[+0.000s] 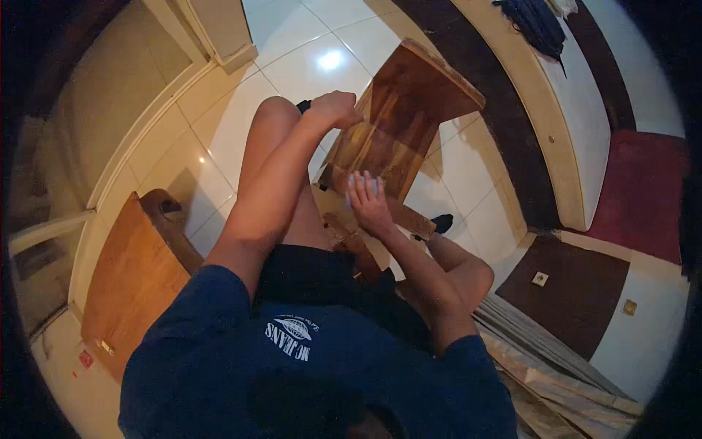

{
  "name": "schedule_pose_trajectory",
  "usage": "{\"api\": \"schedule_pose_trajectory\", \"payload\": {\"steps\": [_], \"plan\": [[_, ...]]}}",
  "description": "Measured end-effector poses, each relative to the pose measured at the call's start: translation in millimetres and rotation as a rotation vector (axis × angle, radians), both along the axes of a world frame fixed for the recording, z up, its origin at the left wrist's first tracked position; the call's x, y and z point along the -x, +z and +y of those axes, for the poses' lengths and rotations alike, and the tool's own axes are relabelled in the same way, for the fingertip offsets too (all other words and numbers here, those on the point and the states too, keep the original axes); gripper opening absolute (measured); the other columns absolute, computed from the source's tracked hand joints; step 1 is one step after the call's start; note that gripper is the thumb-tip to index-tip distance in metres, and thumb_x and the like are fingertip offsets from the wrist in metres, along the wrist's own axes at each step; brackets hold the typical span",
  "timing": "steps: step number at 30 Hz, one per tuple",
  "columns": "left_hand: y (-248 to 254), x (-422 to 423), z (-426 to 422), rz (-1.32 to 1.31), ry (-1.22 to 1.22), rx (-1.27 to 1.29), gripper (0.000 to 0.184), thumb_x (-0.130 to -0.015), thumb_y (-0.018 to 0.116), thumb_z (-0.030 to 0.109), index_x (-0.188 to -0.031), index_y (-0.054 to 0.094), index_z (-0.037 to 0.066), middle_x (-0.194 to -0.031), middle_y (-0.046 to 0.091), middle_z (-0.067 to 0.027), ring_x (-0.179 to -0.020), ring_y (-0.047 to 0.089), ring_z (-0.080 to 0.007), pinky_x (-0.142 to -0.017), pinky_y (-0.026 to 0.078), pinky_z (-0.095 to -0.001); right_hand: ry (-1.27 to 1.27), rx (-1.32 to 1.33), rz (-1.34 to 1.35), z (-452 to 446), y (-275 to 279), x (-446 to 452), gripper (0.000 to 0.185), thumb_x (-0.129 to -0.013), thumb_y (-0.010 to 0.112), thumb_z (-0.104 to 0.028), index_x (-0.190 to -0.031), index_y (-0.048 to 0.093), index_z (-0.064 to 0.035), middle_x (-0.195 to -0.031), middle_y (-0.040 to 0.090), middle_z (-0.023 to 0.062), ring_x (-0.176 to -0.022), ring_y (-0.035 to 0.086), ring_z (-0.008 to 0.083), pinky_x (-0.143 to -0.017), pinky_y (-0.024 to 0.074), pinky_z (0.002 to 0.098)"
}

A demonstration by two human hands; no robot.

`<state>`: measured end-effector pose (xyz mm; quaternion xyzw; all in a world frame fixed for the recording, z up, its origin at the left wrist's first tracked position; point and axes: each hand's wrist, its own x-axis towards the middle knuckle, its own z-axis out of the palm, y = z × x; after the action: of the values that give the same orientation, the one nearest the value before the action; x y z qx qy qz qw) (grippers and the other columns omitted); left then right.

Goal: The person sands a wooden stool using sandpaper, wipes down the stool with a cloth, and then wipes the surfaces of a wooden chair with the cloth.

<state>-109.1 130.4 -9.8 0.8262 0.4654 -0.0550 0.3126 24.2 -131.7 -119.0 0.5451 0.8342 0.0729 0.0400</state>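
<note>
A brown wooden piece of furniture [391,128], made of joined boards, stands tilted on the tiled floor between my legs. My left hand [336,110] is curled closed at its upper left edge; whatever lies inside the fingers is hidden. Lower down, my right hand [368,201] lies over the near part of the wood with its fingers stretched and slightly apart. Something pale bluish shows around those fingertips, too blurred to make out. Below the right hand are smaller wooden parts [413,219] of the piece.
To the left stands a wooden surface [135,267] with a curved edge. Glass panels [139,66] line the upper left. A long pale furniture edge [541,95] curves along the right, with dark cloth [534,25] on top. Curtains [548,366] hang at the lower right.
</note>
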Motion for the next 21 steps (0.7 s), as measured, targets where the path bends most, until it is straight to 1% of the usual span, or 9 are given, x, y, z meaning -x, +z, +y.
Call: {"api": "schedule_pose_trajectory", "payload": {"steps": [3,5,9,10,13,17,19,20,21], "plan": [[5,0,-5,0.016,-0.012,0.012,0.058,-0.087,0.069,0.052,-0.124,0.067,0.008,-0.124,0.068,-0.0176,-0.116,0.065,-0.0362,-0.095,0.053,-0.0481,0.06,-0.065,0.011,26,-13,31,0.059,-0.092,0.051,-0.022,-0.146,0.045,0.0009,-0.155,0.038,0.0226,-0.147,0.029,0.0427,-0.115,0.0281,0.062],[-3,-1,-4,0.011,-0.027,0.021,0.058,-0.087,0.069,0.052,-0.124,0.067,0.008,-0.124,0.068,-0.0178,-0.116,0.065,-0.0363,-0.096,0.053,-0.048,0.017,0.024,-0.172,41,-11,53,0.06,-0.092,0.051,-0.022,-0.148,0.044,-0.0019,-0.153,0.04,0.0211,-0.148,0.028,0.0408,-0.116,0.0279,0.0612],[-8,-5,-4,0.017,-0.064,0.048,0.059,-0.086,0.069,0.052,-0.125,0.067,0.007,-0.123,0.069,-0.0185,-0.117,0.065,-0.0368,-0.097,0.052,-0.0478,0.071,0.09,-0.087,50,-26,56,0.061,-0.092,0.052,-0.021,-0.15,0.042,-0.0041,-0.154,0.039,0.0192,-0.148,0.029,0.0389,-0.116,0.0285,0.059],[-8,-5,-7,0.037,-0.076,0.057,0.06,-0.086,0.07,0.052,-0.125,0.066,0.007,-0.123,0.069,-0.0187,-0.116,0.065,-0.0372,-0.097,0.052,-0.0478,0.059,0.088,-0.086,47,-21,52,0.061,-0.092,0.052,-0.021,-0.15,0.042,-0.0041,-0.154,0.039,0.0192,-0.148,0.029,0.0389,-0.116,0.0285,0.059],[-10,-3,-6,0.045,-0.103,0.061,0.06,-0.086,0.07,0.052,-0.125,0.066,0.006,-0.123,0.068,-0.0193,-0.116,0.064,-0.0379,-0.097,0.052,-0.0477,0.133,0.108,0.19,19,6,17,0.065,-0.091,0.054,-0.019,-0.153,0.038,-0.0059,-0.158,0.035,0.017,-0.148,0.029,0.0373,-0.117,0.0282,0.0575],[-14,-8,-10,0.031,-0.145,0.058,0.061,-0.087,0.069,0.052,-0.126,0.065,0.005,-0.123,0.068,-0.0203,-0.116,0.064,-0.0382,-0.097,0.052,-0.0473,0.054,0.078,0.222,-34,5,-37,0.07,-0.089,0.057,-0.017,-0.155,0.033,-0.0068,-0.161,0.03,0.0171,-0.15,0.027,0.0365,-0.119,0.025,0.0564],[-20,-9,-13,0.061,-0.167,0.049,0.062,-0.087,0.069,0.053,-0.126,0.065,0.005,-0.124,0.068,-0.0207,-0.116,0.064,-0.0379,-0.097,0.052,-0.0472,-0.087,0.185,0.1,-62,10,-65,0.078,-0.087,0.063,-0.022,-0.156,0.029,-0.0057,-0.163,0.027,0.018,-0.151,0.024,0.0362,-0.121,0.0204,0.0561],[-25,-10,-16,0.058,-0.174,0.051,0.062,-0.087,0.069,0.053,-0.126,0.065,0.005,-0.124,0.068,-0.0207,-0.116,0.064,-0.0379,-0.097,0.052,-0.0472,-0.094,0.187,0.098,-76,15,-77,0.078,-0.087,0.063,-0.022,-0.156,0.029,-0.0057,-0.163,0.027,0.018,-0.151,0.024,0.0362,-0.121,0.0204,0.0561],[-41,-11,-19,0.055,-0.221,0.044,0.064,-0.087,0.068,0.055,-0.125,0.065,0.004,-0.123,0.068,-0.0214,-0.115,0.065,-0.038,-0.097,0.052,-0.047,-0.142,0.242,0.1,-90,20,-89,0.084,-0.085,0.067,-0.025,-0.156,0.028,-0.0056,-0.164,0.025,0.0175,-0.151,0.024,0.0366,-0.12,0.0227,0.0562]]}}
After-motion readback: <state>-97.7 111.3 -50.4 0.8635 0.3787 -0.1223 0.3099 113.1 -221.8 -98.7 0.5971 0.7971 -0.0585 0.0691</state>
